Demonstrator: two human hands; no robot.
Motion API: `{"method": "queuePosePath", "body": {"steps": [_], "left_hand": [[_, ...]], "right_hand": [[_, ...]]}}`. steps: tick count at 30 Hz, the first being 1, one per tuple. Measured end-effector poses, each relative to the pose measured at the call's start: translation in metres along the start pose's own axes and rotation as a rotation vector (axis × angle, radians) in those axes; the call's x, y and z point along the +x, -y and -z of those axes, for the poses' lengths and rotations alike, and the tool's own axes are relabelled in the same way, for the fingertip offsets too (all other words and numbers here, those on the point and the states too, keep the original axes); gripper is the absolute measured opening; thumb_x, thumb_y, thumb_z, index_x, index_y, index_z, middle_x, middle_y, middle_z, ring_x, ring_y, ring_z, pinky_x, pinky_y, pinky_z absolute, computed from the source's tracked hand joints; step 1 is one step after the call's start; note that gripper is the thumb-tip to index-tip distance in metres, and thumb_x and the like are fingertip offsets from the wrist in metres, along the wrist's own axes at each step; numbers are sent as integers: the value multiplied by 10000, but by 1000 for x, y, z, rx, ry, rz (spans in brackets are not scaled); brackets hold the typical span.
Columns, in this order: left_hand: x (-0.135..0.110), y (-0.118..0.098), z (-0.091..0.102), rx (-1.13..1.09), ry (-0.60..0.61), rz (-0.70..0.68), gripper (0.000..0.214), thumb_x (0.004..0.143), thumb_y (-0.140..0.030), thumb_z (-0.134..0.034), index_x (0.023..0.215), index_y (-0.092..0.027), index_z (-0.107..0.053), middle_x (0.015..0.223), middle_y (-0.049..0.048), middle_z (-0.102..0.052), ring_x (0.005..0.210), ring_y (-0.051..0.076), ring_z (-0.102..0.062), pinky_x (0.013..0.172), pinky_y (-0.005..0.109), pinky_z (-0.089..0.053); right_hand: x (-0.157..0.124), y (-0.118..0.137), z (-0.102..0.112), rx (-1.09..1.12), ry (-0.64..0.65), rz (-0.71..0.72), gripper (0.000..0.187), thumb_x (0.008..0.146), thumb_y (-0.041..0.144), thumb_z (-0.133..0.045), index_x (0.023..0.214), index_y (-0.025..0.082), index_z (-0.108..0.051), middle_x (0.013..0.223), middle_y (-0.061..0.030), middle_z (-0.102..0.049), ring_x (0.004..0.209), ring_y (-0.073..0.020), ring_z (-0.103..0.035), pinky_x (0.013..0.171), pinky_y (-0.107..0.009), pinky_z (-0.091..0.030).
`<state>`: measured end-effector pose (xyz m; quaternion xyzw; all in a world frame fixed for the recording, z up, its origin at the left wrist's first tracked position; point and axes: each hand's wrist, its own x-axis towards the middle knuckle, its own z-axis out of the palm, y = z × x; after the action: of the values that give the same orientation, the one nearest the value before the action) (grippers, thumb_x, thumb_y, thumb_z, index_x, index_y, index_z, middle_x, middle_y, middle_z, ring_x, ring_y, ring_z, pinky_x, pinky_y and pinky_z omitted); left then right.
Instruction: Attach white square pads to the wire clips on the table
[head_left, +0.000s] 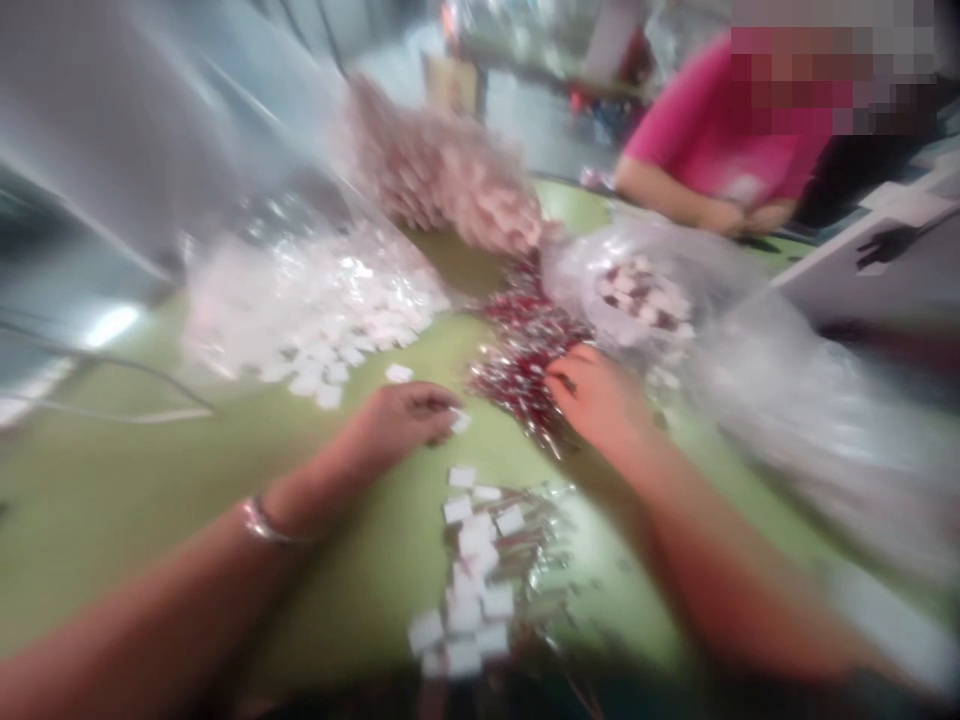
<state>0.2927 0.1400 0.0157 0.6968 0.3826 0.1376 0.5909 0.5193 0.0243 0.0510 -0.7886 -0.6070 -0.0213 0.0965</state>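
My left hand (412, 420) is closed, pinching a small white rectangular piece (460, 421) between thumb and fingertips. Another white tag-like piece (399, 373) lies on the table just beyond it. My right hand (589, 392) has its fingers curled at the edge of a pile of thin red and silver pieces (529, 345). Whatever its fingertips hold is blurred. Nearer to me, several white pieces (472, 555) lie in an overlapping column, with thin silvery strands (544, 540) stretching off their right side.
White pieces spill from a clear plastic bag (240, 290) at left. Pale pink bundles (450, 180) stand at the back of the green table (135, 480). A plastic bag (570, 265) with pinkish-white pieces sits right. Across the table works a person in a pink top (690, 120).
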Motion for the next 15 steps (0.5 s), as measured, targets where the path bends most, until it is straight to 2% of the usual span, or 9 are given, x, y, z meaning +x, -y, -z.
{"method": "queuePosePath", "body": {"steps": [3,7,11,13,15], "left_hand": [[1,3,-4,-196,28,66,295,676,-304,-751,904,-125,-697,596,20,-676,549,117,-599,591,250,-491],[0,10,-10,-428,76,81,325,670,-304,-791,928,-125,-708,704,49,-713,606,108,-616,612,239,-484],[-3,10,-13,-574,91,106,309,652,-266,-819,910,-124,-726,762,57,-716,645,108,-615,635,248,-483],[-4,6,-14,-635,100,109,289,647,-243,-823,897,-127,-735,757,49,-713,642,100,-604,659,253,-486],[-6,1,-14,-676,117,103,259,648,-228,-821,875,-130,-744,754,44,-710,639,92,-591,680,254,-487]], "right_hand": [[-4,7,-2,3,42,111,176,927,268,-525,887,222,-690,962,-22,-623,770,-137,-553,612,-262,-340],[-6,10,-9,-50,33,136,241,944,243,-472,843,206,-687,944,-52,-620,802,-162,-557,625,-274,-361],[-11,13,-5,144,-109,195,212,937,241,-484,880,210,-686,1022,-61,-645,882,-170,-586,709,-283,-420],[-17,20,-1,233,-101,243,203,934,228,-480,881,196,-673,955,-55,-669,835,-160,-599,719,-283,-428],[-23,30,1,260,-28,289,214,938,221,-465,874,181,-665,848,-43,-679,765,-154,-600,696,-280,-424]]}}
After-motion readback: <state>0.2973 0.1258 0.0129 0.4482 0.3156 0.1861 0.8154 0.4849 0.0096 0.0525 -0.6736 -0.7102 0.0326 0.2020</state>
